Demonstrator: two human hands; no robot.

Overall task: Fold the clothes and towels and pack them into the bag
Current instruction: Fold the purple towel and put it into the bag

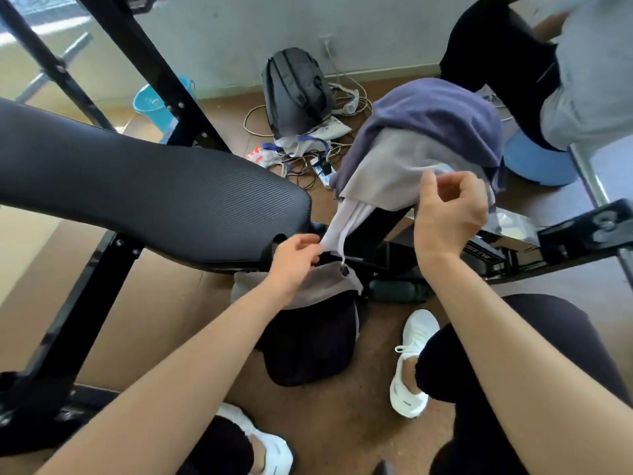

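Observation:
A pile of clothes hangs over a black support in the middle right: a purple garment (442, 114) on top, a grey garment (400, 166) under it, and a white garment (349, 221) hanging lowest. My left hand (296, 258) pinches the white garment's lower end. My right hand (448, 210) pinches an edge of cloth at the pile's front. Below my left hand a black bag (311, 347) stands on the floor with a grey cloth (318, 286) over its mouth.
A black padded bench (137, 186) on a black frame fills the left. A grey backpack (294, 90), cables and a power strip lie by the wall. Another person (561, 63) sits at the right on a blue stool (537, 162). My white shoes (411, 365) stand on the brown floor.

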